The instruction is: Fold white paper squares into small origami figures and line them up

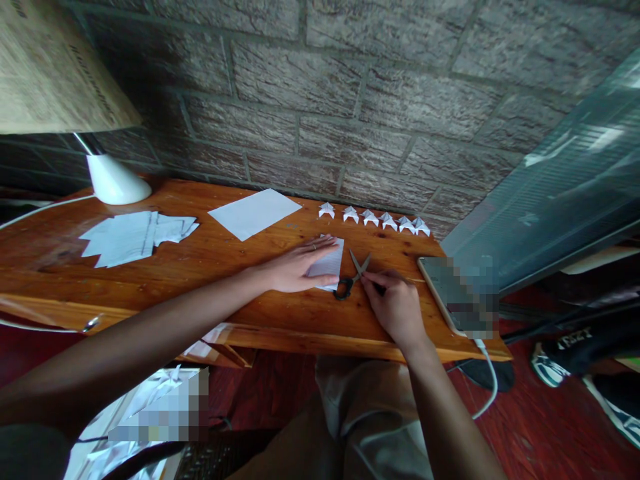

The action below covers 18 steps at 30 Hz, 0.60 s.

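My left hand (307, 263) lies flat with its fingers stretched over a small lined sheet of paper (337, 257) on the wooden desk. Just right of that sheet is a pair of scissors (358, 270) with dark handles and its blades spread apart, pointing toward the wall. My right hand (395, 303) has its thumb and fingers closed on the scissors near the pivot and one handle; the other handle loop shows beside the paper. Several small folded white paper pieces (370, 218) stand in a row behind the scissors.
A larger white sheet (255, 213) and a pile of cut papers (133, 237) lie to the left, near a lamp (117, 180). A phone (457, 293) with a charging cable rests at the desk's right end. Below left is a box of papers (145, 413). Another person's shoe (549, 365) shows at right.
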Tool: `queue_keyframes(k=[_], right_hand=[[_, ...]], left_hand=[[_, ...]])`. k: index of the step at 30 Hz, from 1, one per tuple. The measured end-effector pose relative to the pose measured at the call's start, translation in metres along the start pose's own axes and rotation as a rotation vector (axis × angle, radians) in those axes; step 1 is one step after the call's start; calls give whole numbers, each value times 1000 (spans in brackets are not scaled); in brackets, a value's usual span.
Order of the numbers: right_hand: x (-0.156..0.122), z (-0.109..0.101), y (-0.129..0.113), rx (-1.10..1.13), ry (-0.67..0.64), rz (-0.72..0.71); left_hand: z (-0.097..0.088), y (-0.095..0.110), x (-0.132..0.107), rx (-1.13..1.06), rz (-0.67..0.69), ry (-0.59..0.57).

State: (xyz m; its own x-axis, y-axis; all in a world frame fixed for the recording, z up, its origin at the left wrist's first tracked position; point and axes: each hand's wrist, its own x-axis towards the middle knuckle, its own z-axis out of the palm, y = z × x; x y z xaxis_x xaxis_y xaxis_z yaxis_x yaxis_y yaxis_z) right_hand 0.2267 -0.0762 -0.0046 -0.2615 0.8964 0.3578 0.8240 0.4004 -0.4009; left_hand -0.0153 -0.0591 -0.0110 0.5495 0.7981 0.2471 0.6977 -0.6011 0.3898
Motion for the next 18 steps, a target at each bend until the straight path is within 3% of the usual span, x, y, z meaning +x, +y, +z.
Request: queue_keyframes(k=[9,18], right_hand=[[-3,-5,6,131,32,-27],[1,-6,4,189,2,-28]], left_hand=[[-8,-4,-2,-64,92,25],[-6,1,3,-111,-57,180]])
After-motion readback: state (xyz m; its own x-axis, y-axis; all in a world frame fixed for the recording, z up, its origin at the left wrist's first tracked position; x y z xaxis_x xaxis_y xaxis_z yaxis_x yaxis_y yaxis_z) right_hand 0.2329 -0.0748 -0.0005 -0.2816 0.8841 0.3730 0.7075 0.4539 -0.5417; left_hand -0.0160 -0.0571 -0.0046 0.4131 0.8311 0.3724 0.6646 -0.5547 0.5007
